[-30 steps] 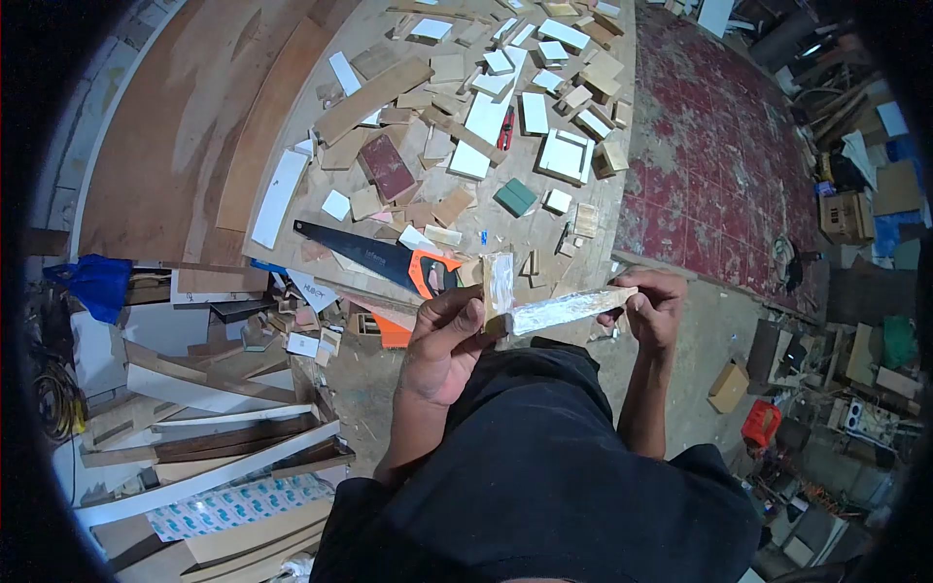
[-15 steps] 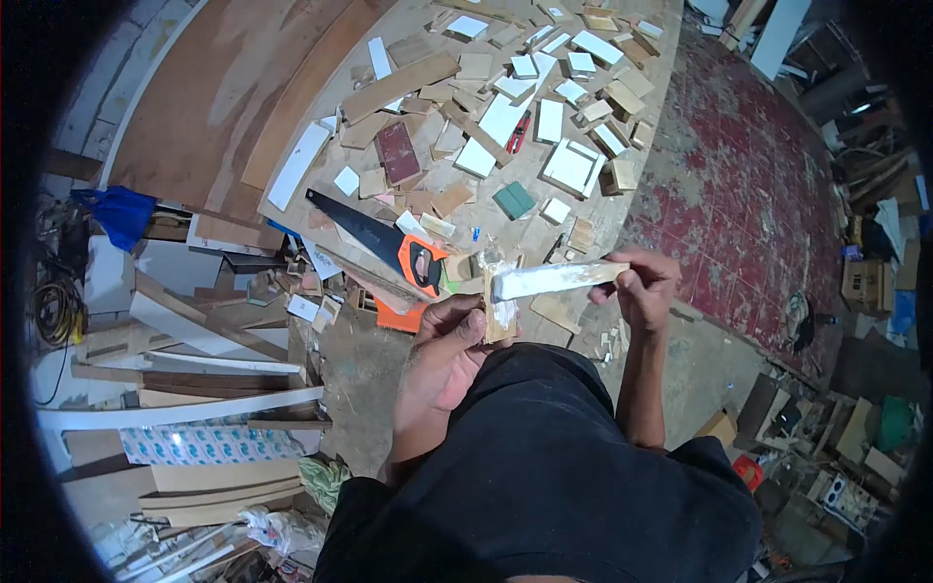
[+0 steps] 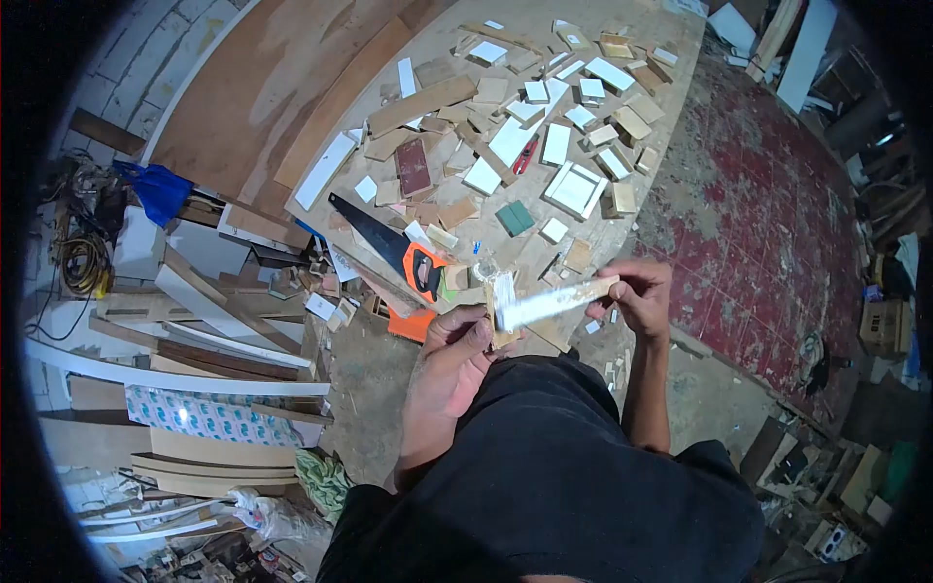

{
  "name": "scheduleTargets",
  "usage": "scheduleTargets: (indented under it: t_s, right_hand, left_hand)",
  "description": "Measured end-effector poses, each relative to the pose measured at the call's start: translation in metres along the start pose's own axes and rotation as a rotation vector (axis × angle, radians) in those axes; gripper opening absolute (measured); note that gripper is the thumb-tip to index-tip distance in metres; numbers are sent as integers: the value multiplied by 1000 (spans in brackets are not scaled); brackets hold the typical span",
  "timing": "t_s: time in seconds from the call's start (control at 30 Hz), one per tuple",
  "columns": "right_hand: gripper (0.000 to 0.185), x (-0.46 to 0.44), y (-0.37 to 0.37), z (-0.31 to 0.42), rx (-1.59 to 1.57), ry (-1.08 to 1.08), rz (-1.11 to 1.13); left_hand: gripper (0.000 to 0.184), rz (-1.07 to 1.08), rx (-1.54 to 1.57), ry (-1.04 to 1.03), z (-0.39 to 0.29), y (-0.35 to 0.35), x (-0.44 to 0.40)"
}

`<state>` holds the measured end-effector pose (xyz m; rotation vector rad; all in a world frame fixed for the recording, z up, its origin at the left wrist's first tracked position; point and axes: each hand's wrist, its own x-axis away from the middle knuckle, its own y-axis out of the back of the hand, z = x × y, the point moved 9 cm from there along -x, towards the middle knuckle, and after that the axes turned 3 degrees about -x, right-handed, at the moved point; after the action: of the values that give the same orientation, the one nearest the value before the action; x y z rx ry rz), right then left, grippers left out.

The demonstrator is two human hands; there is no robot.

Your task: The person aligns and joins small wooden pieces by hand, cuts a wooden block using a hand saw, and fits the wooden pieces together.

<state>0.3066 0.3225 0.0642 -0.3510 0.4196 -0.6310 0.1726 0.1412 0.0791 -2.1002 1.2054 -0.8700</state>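
Observation:
My left hand [image 3: 449, 361] is closed around a small wooden block [image 3: 505, 339] smeared with something white, held just above my lap. My right hand [image 3: 641, 297] pinches the outer end of a white-faced wooden strip [image 3: 556, 304], slightly blurred. The strip's far end lies over the face of the block; whether it presses on it I cannot tell. Beyond my left hand, on the table's near edge, lies a handsaw [image 3: 394, 245] with an orange and black handle.
The worktable [image 3: 330, 219] carries many wood offcuts, a green block [image 3: 515, 219], a dark red piece [image 3: 413, 167] and a red tool [image 3: 526, 155]. Boards [image 3: 243, 374] are stacked at left. A stained red-tiled surface [image 3: 748, 223] lies at right.
The strip now slants more, its left end lower on the block. Both hands keep their grip. The whole view has shifted slightly, moving the table down and to the right.

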Motion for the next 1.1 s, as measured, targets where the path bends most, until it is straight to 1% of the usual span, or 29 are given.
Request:
scheduleTargets:
  t_s: [0.07,0.17,0.23,0.3,0.37,0.4,0.5,0.53,0.57,0.63,0.7,0.77,0.8,0.87,0.97,1.07,1.1]
  right_hand:
    - [24,3,0,6,-32,3,37]
    - [25,10,6,6,-121,4,54]
    - [26,11,18,7,-200,37,-68]
    - [28,12,19,10,-146,53,-76]
    - [27,12,11,12,-46,-2,-20]
    - [27,14,10,12,-24,-3,29]
    - [27,24,10,15,-21,3,67]
    - [35,27,14,14,-44,-22,-2]
    - [35,29,14,13,-45,-16,-6]
    - [28,32,18,16,-169,70,-47]
    - [27,35,17,19,-151,83,-73]
    - [25,37,12,19,-16,28,-73]
    - [23,42,12,17,-11,17,-62]
    - [23,51,13,13,-25,14,-38]
    - [23,61,11,12,-28,0,-21]
    - [28,65,7,17,-14,70,1]
    - [25,65,8,18,-97,112,-17]
  left_hand:
    - [19,-42,28,-52,2,3,2]
    - [18,-29,58,-52,5,-6,6]
    - [18,-1,41,-40,8,-13,8]
    - [18,26,22,-26,12,-19,11]
    - [19,20,10,-25,14,-21,13]
    - [19,22,7,-29,14,-21,14]
    - [18,14,52,-32,17,-16,17]
    - [18,14,51,-36,17,-16,17]
    - [18,14,50,-38,18,-16,18]
    - [19,25,8,-34,23,-15,19]
    - [21,38,-36,-27,24,-18,21]
    - [21,-5,-80,-7,23,-20,24]
    - [21,0,-83,-6,23,-19,25]
    - [15,-29,-52,42,26,-12,27]
    - [14,-4,-45,76,28,-15,30]
    - [15,-10,-4,98,29,-13,35]
    - [15,-5,-3,96,28,-15,36]
